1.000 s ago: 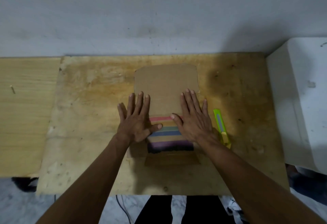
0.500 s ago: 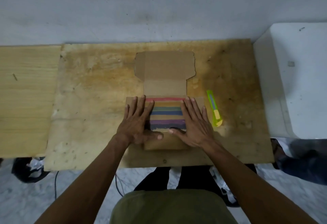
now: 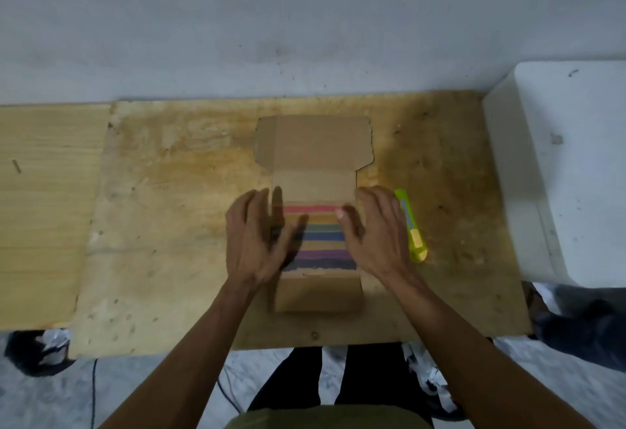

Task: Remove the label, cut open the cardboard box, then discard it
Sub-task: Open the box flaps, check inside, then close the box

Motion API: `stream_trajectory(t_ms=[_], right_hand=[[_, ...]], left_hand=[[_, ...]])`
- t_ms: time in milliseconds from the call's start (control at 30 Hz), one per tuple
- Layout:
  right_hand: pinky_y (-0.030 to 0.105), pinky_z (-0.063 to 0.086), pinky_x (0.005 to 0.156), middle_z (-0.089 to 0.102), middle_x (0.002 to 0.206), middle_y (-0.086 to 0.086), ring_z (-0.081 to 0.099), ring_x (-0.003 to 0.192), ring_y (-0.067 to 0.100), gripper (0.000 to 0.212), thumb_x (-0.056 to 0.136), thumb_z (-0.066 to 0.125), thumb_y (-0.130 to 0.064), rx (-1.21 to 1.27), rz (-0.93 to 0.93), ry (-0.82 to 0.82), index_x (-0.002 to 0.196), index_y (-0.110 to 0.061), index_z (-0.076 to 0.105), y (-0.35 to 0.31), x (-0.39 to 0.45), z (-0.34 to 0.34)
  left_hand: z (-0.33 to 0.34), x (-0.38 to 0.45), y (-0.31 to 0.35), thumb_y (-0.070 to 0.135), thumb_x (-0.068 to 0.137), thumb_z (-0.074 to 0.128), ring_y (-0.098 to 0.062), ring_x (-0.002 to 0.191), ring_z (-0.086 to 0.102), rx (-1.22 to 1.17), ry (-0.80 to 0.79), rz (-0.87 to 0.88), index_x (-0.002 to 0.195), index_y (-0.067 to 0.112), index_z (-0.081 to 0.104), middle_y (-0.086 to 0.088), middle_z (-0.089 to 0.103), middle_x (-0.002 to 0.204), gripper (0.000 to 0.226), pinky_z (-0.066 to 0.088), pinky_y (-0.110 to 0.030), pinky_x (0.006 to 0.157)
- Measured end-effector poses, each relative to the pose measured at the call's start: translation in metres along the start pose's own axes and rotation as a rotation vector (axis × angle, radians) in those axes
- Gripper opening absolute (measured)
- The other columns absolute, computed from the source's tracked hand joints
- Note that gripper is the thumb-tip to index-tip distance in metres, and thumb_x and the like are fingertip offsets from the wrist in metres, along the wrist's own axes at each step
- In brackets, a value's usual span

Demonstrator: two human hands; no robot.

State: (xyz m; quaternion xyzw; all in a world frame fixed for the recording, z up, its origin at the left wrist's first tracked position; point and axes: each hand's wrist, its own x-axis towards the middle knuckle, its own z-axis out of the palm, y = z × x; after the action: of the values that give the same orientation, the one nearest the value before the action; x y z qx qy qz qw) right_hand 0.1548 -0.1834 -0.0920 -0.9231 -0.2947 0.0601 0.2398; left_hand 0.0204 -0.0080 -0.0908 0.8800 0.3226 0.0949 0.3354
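Note:
The cardboard box point(image 3: 313, 144) lies unfolded flat on the plywood board point(image 3: 162, 198), its wide flap toward the wall. A panel of coloured stripes point(image 3: 320, 237) runs across its middle. My left hand point(image 3: 255, 237) hovers over the box's left edge, fingers apart and blurred. My right hand point(image 3: 374, 235) is over the right edge, fingers spread, thumb on the striped panel. Neither hand holds anything. A yellow-green utility knife point(image 3: 411, 227) lies on the board just right of my right hand.
A white block point(image 3: 572, 171) stands at the right end of the board. A lighter wooden surface point(image 3: 44, 211) adjoins on the left. The grey wall point(image 3: 305, 28) rises behind. Below the board's front edge are my legs, cables and scraps on the floor.
Both hands have lifted from lying flat on the cardboard and moved outward toward its side edges. The view has shifted slightly.

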Motion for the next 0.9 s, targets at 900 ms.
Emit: stream_trajectory(t_ms=[900], right_hand=[[0.046, 0.050, 0.087, 0.072, 0.115, -0.001, 0.064, 0.112, 0.023, 0.036, 0.096, 0.047, -0.052, 1.297, 0.781, -0.223, 0.120, -0.030, 0.064, 0.003, 0.117, -0.049]], left_hand=[[-0.043, 0.126, 0.044, 0.033, 0.098, 0.044, -0.026, 0.093, 0.054, -1.177, -0.052, -0.866, 0.100, 0.019, 0.065, -0.006, 0.059, 0.092, 0.025, 0.047, -0.046, 0.081]])
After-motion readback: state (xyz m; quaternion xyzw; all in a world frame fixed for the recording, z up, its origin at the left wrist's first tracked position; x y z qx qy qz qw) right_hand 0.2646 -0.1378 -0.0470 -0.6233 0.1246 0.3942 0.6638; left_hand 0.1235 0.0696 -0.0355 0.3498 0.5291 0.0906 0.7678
